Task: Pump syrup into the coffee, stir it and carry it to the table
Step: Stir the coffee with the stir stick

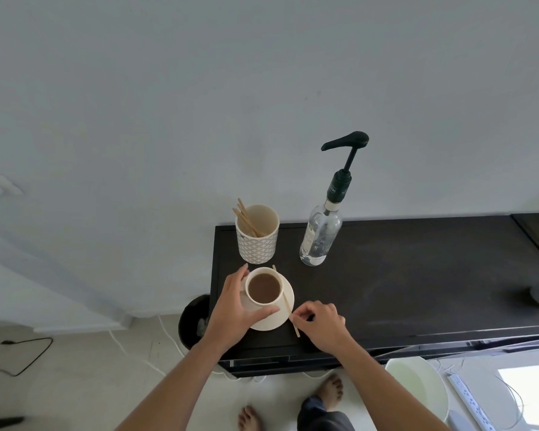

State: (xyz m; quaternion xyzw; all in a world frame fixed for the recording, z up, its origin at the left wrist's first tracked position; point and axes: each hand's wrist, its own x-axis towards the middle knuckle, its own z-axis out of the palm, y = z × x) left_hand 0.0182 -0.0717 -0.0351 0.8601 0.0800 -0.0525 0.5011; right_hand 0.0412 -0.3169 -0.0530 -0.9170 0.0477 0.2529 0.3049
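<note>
A cream cup of brown coffee (264, 287) stands on a cream saucer (288, 298) at the left end of a dark cabinet top (402, 287). My left hand (235, 309) wraps around the cup's left side. A wooden stir stick (288, 306) lies across the saucer's right rim, its near end over the edge. My right hand (321, 325) pinches that stick near its lower end. Behind, a clear syrup bottle (319, 237) with a black pump (346, 141) stands upright, its spout pointing left.
A patterned holder (257, 241) with several wooden sticks stands behind the cup. A dark bin (193, 321) sits on the floor left of the cabinet, with cables beside it. A pale bucket (417, 387) and a power strip (470, 402) lie at the lower right. My bare feet are below.
</note>
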